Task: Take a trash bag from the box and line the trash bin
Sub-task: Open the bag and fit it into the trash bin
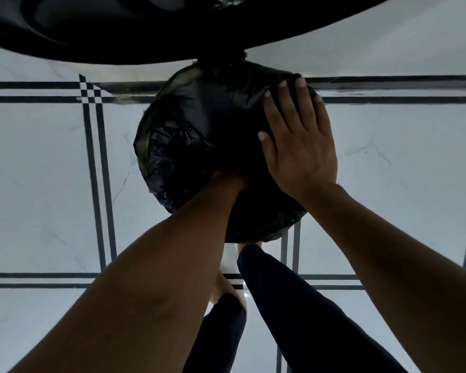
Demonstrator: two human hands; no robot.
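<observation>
I look straight down at a round trash bin with a black trash bag (189, 135) draped in and over it; the bin's own wall is covered by the plastic. My left forearm reaches down into the bag's dark middle. The left hand is hidden past the wrist (228, 183), so its fingers cannot be seen. My right hand (299, 141) lies flat on the bag at the right side of the rim. Its fingers are spread and the fingertips curl over the far edge. No box is in view.
A large dark curved object (119, 30) overhangs the top of the view, touching the bin's far side. The floor (38, 170) is white marble tile with black stripe borders. My legs in dark trousers (288, 305) and a bare foot (223, 289) stand just below the bin.
</observation>
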